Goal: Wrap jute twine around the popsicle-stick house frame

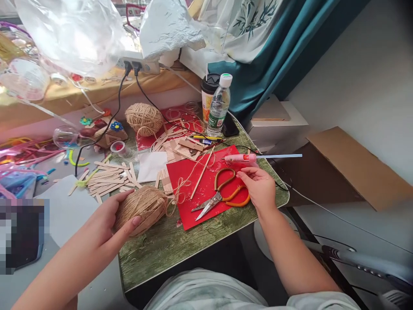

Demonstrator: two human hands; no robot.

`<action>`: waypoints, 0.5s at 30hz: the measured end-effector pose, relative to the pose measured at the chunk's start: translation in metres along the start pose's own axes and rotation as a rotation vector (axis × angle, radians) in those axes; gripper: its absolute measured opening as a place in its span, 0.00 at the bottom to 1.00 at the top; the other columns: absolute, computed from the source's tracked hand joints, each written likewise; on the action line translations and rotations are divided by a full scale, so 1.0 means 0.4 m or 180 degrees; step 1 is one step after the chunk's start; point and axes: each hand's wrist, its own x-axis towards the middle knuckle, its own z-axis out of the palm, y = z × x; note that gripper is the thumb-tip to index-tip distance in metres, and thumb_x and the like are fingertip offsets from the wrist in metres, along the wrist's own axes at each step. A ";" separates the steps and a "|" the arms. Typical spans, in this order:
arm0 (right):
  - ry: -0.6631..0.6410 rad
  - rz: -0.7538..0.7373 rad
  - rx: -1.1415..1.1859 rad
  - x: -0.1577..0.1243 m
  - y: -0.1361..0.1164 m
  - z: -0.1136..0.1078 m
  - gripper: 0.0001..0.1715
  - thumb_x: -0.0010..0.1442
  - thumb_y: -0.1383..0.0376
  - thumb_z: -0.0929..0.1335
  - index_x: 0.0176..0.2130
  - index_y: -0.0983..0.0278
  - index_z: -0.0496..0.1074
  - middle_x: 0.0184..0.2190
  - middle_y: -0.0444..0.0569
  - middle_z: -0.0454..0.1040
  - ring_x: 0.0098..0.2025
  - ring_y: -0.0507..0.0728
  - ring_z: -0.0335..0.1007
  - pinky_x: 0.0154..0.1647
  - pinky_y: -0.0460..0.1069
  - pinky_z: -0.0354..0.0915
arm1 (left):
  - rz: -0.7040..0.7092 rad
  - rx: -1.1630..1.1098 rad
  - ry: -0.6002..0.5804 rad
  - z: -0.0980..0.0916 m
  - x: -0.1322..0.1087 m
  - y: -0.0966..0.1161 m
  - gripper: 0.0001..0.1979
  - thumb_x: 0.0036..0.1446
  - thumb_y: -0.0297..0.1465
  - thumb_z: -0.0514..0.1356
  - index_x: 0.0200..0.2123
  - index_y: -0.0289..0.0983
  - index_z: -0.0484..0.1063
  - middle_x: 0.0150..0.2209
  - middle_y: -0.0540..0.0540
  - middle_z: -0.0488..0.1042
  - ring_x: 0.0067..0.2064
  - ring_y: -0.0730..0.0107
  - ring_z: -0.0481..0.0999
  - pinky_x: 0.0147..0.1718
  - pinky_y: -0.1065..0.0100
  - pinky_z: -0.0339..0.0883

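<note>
My left hand (119, 219) is wrapped round a rounded twine-wrapped piece (142, 209) with a flat pale strip along its lower side. A loose strand of twine (182, 187) trails from it to the right. My right hand (260, 187) is closed in a pinch beside the scissors' handles; what its fingertips hold, if anything, is too small to make out. The scissors (217, 196), with orange-brown handles, lie half open on a red sheet (180, 215). Just above that hand is a pink glue gun (240, 158) with a pale glue stick poking out of its back.
Craft sticks (106, 181) lie heaped left of a white paper (153, 165). Behind them sits a ball of twine (144, 119). A water bottle (219, 105) and a lidded cup (208, 94) stand at the back. Black cords (121, 92) cross the table (155, 262).
</note>
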 end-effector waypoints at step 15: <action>0.0506 -0.0233 0.0251 -0.004 -0.027 -0.053 0.20 0.53 0.56 0.81 0.38 0.61 0.75 0.33 0.44 0.77 0.32 0.54 0.74 0.41 0.52 0.73 | -0.0195 -0.0183 -0.0072 -0.011 0.000 0.046 0.34 0.66 0.54 0.58 0.68 0.45 0.61 0.63 0.41 0.74 0.61 0.41 0.77 0.60 0.46 0.73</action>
